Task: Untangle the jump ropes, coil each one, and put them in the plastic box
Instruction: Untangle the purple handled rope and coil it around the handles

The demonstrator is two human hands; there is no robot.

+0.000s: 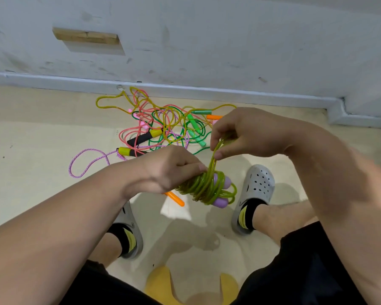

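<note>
Item: yellow-green rope, purple handles, held over the floor between the person's shoes at the centre of view. Condition: free of the tangle, mostly wound round its own paired handles. Left hand, at 9 o'clock of the bundle, grips the wound end, fingers curled tight round it. Right hand, at 1 o'clock of the bundle, pinches a sheaf of loose strands between thumb and fingers and lifts them taut. Step in hand, as judged: finishing the coil. Handling advice: keep the left grip firm so the turns do not spring off, lay each new turn beside the last without crossing, and tuck the final loop under a turn, since this smooth plastic cord is likely to unwind. Remaining stock: tangle on the floor at 12 o'clock, against the skirting, made up of pink, yellow, green and speckled cords with black-and-yellow grips and green grips. A loose orange handle shows just below the left hand. Containers: plastic box not in view, so its contents cannot be told; most of the task appears outstanding.
</note>
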